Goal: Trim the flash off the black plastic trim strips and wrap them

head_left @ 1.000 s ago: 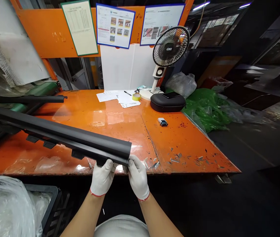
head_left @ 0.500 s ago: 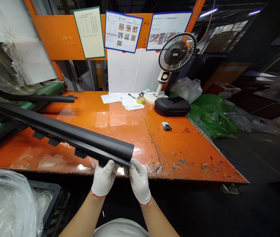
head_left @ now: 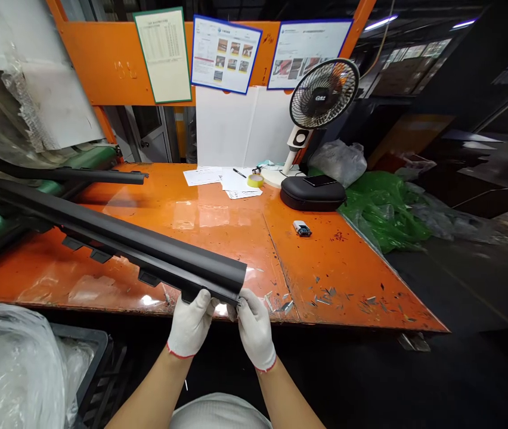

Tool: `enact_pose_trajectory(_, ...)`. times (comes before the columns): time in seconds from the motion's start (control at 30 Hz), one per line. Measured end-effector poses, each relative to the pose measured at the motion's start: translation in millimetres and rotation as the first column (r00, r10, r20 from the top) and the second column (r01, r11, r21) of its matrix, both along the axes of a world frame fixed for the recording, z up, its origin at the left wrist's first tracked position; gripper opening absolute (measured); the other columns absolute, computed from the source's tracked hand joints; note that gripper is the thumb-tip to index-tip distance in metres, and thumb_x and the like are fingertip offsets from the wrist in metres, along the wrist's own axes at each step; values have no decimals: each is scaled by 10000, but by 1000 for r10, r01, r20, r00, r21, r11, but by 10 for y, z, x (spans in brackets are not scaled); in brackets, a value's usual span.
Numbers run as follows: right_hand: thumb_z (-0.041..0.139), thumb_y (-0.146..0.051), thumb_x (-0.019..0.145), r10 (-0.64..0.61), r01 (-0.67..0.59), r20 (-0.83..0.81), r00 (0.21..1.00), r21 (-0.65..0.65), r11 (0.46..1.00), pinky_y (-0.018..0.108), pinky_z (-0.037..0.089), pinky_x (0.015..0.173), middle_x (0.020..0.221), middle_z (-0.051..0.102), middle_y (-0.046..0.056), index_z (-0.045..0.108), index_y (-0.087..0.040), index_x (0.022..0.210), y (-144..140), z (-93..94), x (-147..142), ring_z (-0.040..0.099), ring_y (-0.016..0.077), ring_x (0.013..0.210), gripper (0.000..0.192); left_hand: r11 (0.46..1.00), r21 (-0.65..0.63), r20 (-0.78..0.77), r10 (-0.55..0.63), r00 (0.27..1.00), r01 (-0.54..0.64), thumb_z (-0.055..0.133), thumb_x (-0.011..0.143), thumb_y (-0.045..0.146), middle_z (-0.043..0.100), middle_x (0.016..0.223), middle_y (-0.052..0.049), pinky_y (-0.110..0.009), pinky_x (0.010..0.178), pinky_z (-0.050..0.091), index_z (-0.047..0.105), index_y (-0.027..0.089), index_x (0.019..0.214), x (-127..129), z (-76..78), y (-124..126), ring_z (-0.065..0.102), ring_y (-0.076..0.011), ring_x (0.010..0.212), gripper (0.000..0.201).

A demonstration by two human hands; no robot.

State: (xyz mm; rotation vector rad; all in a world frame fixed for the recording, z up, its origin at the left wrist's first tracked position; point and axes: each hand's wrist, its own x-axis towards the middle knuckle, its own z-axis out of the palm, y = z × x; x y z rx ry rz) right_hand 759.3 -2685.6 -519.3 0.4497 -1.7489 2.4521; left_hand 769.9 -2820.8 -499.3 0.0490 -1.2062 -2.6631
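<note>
2 long black plastic trim strips: one (head_left: 57,174) lies at rear left of orange steel-topped bench (head_left: 334,262), other (head_left: 115,235) runs diagonally over bench front. Its near end sits just above both white-gloved hands; left hand (head_left: 188,325) & right hand (head_left: 256,328) pinch its lower edge, side by side.

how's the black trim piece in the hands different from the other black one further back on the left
The held trim piece is broad, with a rounded face and tabs along its lower edge; the rear strip is thin, with no tabs showing. The left hand and right hand grip the held piece's near end at the table edge; the rear strip goes untouched. Both are long, matte black and run off to the left.
</note>
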Motion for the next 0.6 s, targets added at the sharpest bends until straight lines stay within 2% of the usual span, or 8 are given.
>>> enact_pose_trajectory(0.17, 611, -527, 1096, 6, -6, -11, 1000, 12, 1000, 287, 408, 558, 683, 539, -13, 790, -209, 1045, 6, -42, 5, 463, 144, 592, 368, 1000, 2, -24, 23, 999, -23, 945, 872, 444, 814, 1050, -22, -318, 839, 688, 808, 264, 1106, -2, 52, 23, 775, -180, 907, 325)
enact_pose_trajectory(0.47, 625, -516, 1091, -17, 16, -22, 1000, -11, 1000, 272, 409, 549, 704, 559, -6, 767, -216, 960, 9, 9, -6, 449, 139, 600, 357, 1000, 10, 41, 25, 999, -25, 992, 800, 467, 819, 1021, -28, -323, 824, 689, 811, 254, 1091, -23, 46, 40, 793, -211, 928, 404)
enact_pose_trajectory(0.6, 623, -532, 1096, -30, 31, -36, 999, 25, 999, 274, 444, 558, 737, 629, 11, 817, -228, 1049, 39, 31, -5, 478, 147, 610, 364, 997, -42, 91, 64, 994, -61, 992, 775, 524, 835, 1009, -54, -318, 827, 701, 837, 222, 1010, -2, 80, 74, 807, -232, 938, 412)
